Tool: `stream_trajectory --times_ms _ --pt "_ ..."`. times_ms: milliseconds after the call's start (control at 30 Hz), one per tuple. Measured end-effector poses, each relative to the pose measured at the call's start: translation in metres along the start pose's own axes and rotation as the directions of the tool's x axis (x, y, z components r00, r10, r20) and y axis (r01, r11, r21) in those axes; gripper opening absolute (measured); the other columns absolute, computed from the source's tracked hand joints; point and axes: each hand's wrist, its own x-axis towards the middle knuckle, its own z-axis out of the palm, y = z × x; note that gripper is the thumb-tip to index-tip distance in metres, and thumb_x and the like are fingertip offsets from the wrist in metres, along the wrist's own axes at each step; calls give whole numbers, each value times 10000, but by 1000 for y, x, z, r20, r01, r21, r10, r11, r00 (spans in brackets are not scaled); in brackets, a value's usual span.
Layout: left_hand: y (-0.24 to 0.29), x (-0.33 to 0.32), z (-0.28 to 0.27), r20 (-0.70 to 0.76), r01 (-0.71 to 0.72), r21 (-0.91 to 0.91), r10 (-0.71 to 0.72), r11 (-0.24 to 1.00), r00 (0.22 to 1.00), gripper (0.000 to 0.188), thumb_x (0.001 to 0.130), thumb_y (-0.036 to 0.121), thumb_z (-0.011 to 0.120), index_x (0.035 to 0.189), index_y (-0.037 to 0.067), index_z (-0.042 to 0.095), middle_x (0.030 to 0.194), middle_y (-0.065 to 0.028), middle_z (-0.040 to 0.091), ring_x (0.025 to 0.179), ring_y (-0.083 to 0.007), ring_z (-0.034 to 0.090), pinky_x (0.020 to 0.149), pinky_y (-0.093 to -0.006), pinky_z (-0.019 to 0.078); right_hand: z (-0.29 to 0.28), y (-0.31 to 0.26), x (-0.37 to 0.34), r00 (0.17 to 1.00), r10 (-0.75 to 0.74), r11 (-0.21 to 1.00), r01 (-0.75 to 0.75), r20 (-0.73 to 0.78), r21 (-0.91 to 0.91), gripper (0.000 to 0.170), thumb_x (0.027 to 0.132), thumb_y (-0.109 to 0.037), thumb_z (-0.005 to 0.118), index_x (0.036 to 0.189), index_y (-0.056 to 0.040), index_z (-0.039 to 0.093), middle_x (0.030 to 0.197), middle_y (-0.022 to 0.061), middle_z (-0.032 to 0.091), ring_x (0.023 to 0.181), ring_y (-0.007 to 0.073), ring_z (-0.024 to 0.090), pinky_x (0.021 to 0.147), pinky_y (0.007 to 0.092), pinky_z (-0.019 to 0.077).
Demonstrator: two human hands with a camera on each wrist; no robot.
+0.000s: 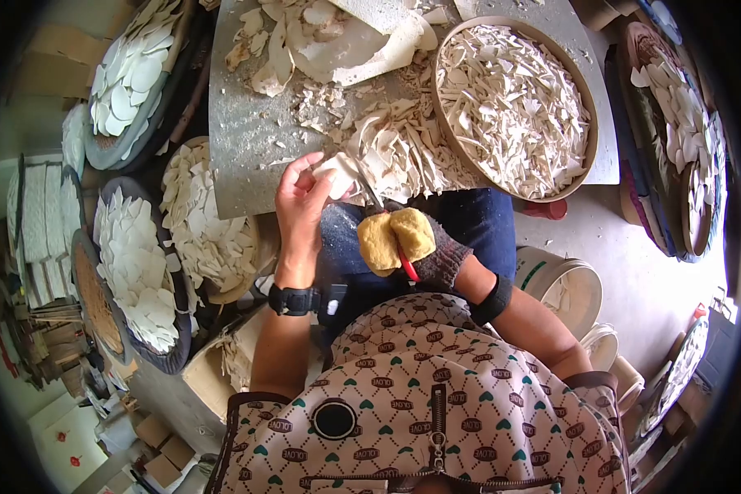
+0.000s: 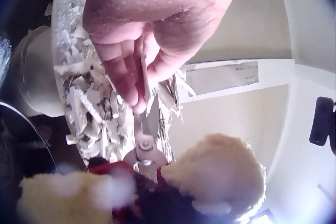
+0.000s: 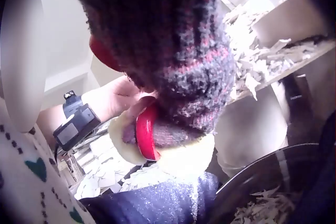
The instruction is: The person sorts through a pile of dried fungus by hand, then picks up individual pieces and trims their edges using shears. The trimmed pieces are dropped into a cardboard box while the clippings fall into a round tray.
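Observation:
My bare left hand (image 1: 299, 206) pinches a flat, pale chip-like piece (image 1: 337, 174) between thumb and fingers, over the near edge of the metal table. My right hand (image 1: 451, 257), in a knitted glove, grips a pair of shears (image 2: 145, 144) with red handles (image 3: 147, 132). Yellow foam padding (image 1: 395, 237) is wrapped about the handles and hides part of the fingers. The shears' blades point up toward the pale piece, right at its edge in the left wrist view. Offcuts (image 1: 403, 152) lie heaped on the table just beyond both hands.
A round, rimmed tray (image 1: 594, 123) full of pale slivers stands on the table (image 1: 247, 165)'s right side. Large curved pale sheets (image 1: 362, 62) lie at the back. Baskets of flat pieces (image 1: 136, 263) stand at left; a white bucket (image 1: 580, 296) stands at right.

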Motion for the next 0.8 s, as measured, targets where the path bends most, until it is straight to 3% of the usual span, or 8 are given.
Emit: stream_trajectory --times_ms 33,133,267,467,567,700,733,800 --pt "-5 -1 2 -51 -21 -37 19 999 999 287 843 76 578 1112 0 515 966 -122 609 766 -187 622 676 -269 522 0 3 2 995 100 900 -82 -21 427 266 852 -97 576 1083 20 518 1055 79 585 967 154 573 863 297 467" --pt "-4 0 5 -108 12 -33 -15 999 994 295 841 80 580 1109 -17 504 963 -135 609 765 -192 622 670 -276 526 2 9 1 995 54 859 -1 -89 511 263 853 -106 578 1079 14 517 1043 84 586 956 157 578 856 302 472" --pt "-4 9 -5 -34 149 -65 -151 987 988 306 839 80 579 1110 -35 496 966 -157 607 782 -214 632 656 -277 532 -1 5 -7 995 14 993 -2 -101 117 271 851 -103 585 1092 -5 509 1052 81 581 941 150 581 870 313 476" --pt "-2 7 -8 -20 115 7 -115 993 993 296 834 47 571 1108 -8 472 945 -146 614 776 -210 631 651 -270 531 -17 27 -9 992 86 909 -41 -91 415 249 879 -123 536 1087 11 504 1036 96 583 932 179 590 873 326 478" --pt "3 5 -7 26 86 76 -88 993 996 299 832 45 574 1108 -6 472 932 -121 620 766 -169 621 649 -256 523 -4 13 -3 991 56 967 -24 -119 255 244 821 -61 575 1055 -16 520 1019 79 588 921 176 589 858 306 483" --pt "-1 3 -11 -29 14 105 -11 994 1000 290 830 35 575 1102 -11 484 930 -100 624 775 -140 614 651 -240 516 15 -4 0 978 38 939 -105 -207 -326 290 861 -164 547 1069 33 504 1012 99 583 943 192 570 842 337 477" --pt "-2 0 -13 -56 -2 85 7 996 998 281 830 30 572 1096 -14 491 932 -101 624 779 -147 618 650 -246 521 12 2 4 972 149 937 -81 -181 339 253 861 -144 546 1052 20 517 1003 98 591 925 187 583 838 330 484" --pt "3 -5 -30 -63 32 133 -24 991 998 248 835 18 549 1076 -21 506 935 -119 620 788 -173 623 647 -271 534 8 -2 -1 986 70 945 -114 -151 -306 226 846 -115 566 1037 3 532 995 88 598 915 177 591 832 319 488"
